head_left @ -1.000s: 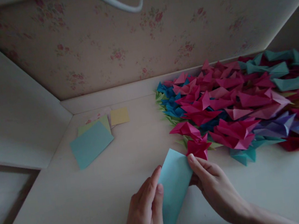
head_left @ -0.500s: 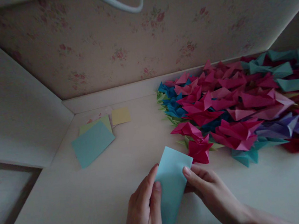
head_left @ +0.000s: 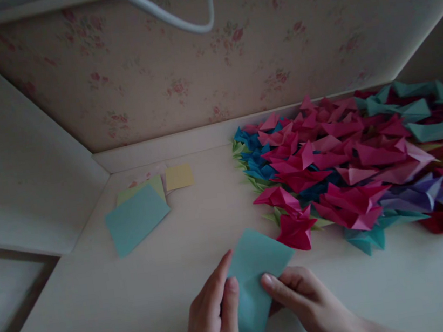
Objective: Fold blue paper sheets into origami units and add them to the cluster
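Observation:
A light turquoise sheet of paper (head_left: 255, 270), longer than wide, is held between both hands above the white tabletop. My left hand (head_left: 213, 308) grips its left edge, with the thumb on the near face and the fingers alongside and behind. Pinching the right edge, my right hand (head_left: 304, 296) has its thumb on top and its other fingers curled beneath. The sheet's lower end runs out of the picture at the bottom. Just beyond its upper right corner lies a magenta folded paper piece (head_left: 296, 230).
A big pile of folded paper pieces (head_left: 327, 160) in pink, blue, green and purple covers the right side. At left lie a turquoise sheet (head_left: 137, 220), a green sheet (head_left: 156, 184) and a small yellow sheet (head_left: 179, 176). A white cable (head_left: 169, 17) hangs before the flowered wall.
My right thumb has slid down and left along the paper. The sheet's upper right corner now flares farther right, and its lower end has dropped out of view. The camera view has shifted slightly.

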`<state>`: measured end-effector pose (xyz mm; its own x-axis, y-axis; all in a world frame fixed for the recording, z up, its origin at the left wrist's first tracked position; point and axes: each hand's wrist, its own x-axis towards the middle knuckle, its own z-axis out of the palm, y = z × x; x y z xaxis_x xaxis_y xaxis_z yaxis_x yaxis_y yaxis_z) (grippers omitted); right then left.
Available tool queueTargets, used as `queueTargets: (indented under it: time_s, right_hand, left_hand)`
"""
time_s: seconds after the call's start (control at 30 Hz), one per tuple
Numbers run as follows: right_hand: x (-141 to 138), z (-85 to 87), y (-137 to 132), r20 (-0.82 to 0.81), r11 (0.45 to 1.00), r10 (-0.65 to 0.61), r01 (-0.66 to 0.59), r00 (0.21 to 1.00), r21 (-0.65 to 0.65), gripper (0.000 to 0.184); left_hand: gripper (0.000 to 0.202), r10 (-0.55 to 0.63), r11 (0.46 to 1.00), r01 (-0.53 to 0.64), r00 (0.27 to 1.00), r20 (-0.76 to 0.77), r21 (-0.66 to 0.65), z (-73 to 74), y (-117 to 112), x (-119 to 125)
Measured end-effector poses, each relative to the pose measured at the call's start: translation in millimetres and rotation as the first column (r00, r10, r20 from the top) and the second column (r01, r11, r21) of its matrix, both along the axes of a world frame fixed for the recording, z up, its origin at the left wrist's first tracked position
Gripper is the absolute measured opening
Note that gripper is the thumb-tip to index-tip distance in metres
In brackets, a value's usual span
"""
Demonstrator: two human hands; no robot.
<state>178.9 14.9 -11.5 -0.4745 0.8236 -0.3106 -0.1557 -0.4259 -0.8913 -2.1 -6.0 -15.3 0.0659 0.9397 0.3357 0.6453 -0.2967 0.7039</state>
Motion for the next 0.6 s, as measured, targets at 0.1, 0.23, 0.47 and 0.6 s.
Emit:
queueTargets:
  time_s: [0.1,0.23,0.47,0.6]
  right_hand:
    - [-0.8,-1.6,-0.6,-0.046,0.995,0.097,-0.098,0.994,-0.007,0.054]
    - [-0.6,-2.7,-2.0,0.085,0.984,0.178,-0.178,0.980,-0.010,0.063]
    - [0.1,-5.7,-1.2,0.000,0.951,0.306,-0.306,0.952,0.040,0.056]
    - [-0.1,-10.6,-2.6,-0.048,0.943,0.331,-0.329,0.943,0.043,0.054]
  left_hand:
    - [0.035,0.017,0.999,-0.016,1.000,0.013,-0.036,-3.4,-1.1,-0.5]
    - [0.035,0.063,0.998,-0.062,0.996,0.062,-0.006,-13.6,-3.4,0.3]
    - [0.035,0.138,0.990,-0.136,0.983,0.124,-0.026,-21.6,-5.7,2.9]
    - [0.035,0.118,0.993,-0.116,0.985,0.129,-0.024,-22.6,-2.9,-0.3]
